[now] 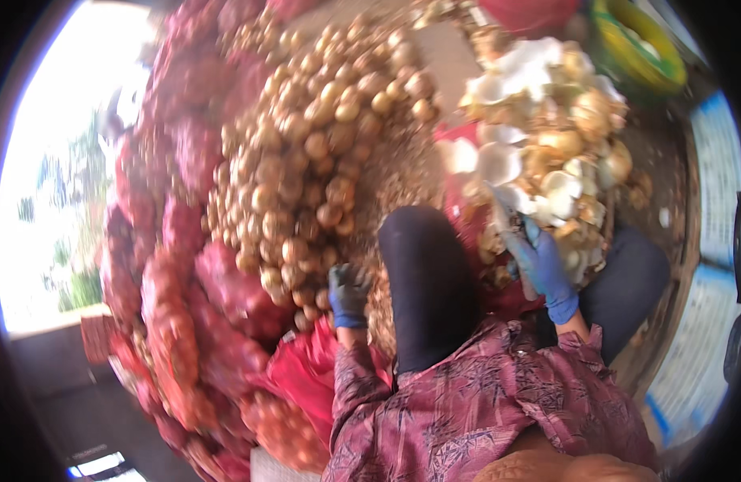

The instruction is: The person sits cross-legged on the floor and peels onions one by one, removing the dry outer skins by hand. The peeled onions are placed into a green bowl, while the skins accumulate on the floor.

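My left hand (349, 295), in a blue and dark glove, is at the near edge of a heap of unpeeled onions (280, 223). Its fingers look curled, and blur hides whether an onion is in them. In a blue glove, my right hand (548, 271) grips what looks like a knife (518, 244), its blade slanting up and left. Around that hand lies a pile of onion peelings (560, 193), with white cupped layers and brown skins. Some whole-looking onions (590, 111) sit among them.
Filled red mesh sacks (177, 337) are stacked along the left. Loose dry skins (400, 175) cover the floor beside my bent knee (428, 271). A yellow-green tub (642, 45) stands at the upper right, and blue-and-white printed sacks (702, 337) line the right.
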Tool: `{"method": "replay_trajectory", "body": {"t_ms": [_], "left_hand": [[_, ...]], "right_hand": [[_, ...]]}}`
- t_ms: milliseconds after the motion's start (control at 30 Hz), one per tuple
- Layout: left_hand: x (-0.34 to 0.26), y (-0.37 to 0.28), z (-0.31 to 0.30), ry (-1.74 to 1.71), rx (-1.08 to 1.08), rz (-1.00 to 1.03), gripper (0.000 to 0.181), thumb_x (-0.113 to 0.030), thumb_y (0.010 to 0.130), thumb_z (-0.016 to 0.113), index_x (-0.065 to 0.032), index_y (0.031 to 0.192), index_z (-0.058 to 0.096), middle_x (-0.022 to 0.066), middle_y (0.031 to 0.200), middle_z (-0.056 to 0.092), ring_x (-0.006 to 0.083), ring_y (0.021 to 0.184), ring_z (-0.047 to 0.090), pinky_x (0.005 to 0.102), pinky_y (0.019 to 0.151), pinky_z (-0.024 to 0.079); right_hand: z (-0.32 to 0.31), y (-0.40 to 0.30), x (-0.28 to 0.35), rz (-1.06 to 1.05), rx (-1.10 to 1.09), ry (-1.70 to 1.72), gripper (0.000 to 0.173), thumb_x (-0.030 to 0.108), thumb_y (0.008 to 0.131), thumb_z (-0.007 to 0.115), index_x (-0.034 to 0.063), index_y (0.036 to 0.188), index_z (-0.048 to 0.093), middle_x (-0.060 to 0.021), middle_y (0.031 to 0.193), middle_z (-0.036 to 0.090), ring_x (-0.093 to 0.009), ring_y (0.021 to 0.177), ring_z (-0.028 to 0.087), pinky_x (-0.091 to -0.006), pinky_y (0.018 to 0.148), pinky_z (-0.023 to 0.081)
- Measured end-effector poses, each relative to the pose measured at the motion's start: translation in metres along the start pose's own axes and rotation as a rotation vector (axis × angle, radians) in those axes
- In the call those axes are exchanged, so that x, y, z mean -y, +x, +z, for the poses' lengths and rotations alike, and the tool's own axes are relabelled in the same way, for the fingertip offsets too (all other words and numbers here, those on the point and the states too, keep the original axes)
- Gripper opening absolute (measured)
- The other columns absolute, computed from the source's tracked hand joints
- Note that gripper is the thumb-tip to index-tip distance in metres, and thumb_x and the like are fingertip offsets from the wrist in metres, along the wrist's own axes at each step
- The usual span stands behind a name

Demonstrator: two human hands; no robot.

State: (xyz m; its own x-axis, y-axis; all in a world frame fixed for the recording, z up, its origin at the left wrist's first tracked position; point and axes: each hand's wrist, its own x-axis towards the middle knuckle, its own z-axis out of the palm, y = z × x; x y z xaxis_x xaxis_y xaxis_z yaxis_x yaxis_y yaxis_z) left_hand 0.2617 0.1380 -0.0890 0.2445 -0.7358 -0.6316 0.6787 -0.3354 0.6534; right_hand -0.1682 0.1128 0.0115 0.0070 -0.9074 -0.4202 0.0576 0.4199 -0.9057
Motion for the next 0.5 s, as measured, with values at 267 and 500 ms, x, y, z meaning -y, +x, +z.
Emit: {"method": "replay_trajectory", "body": {"t_ms": [267,500], "left_hand": [[0.135,0.020,-0.083,-0.069,0.042,-0.158,0.016,-0.027,0.100,0.051,-0.0167,0.087,0.051,-0.0005,0.077,0.043,0.0159,0.065,0.047,0.0323,0.058,0.044],[0.018,0.133,0.000,1.513,-0.496,0.696,0.088,-0.035,0.083,0.072,0.0005,0.153,0.032,0.0305,0.149,0.040,0.0426,0.139,0.039,0.0500,0.113,0.034]], "right_hand": [[0.023,0.063,0.017,0.093,-0.222,-0.108,0.040,0.024,0.098,0.064,0.0023,0.131,0.057,0.0030,0.077,0.059,-0.004,0.052,0.050,-0.0210,0.046,0.040],[0.006,0.091,-0.009,-0.039,-0.289,-0.226,0.036,0.016,0.098,0.063,-0.0025,0.128,0.057,-0.0017,0.077,0.062,-0.006,0.053,0.052,-0.0226,0.047,0.043]]}}
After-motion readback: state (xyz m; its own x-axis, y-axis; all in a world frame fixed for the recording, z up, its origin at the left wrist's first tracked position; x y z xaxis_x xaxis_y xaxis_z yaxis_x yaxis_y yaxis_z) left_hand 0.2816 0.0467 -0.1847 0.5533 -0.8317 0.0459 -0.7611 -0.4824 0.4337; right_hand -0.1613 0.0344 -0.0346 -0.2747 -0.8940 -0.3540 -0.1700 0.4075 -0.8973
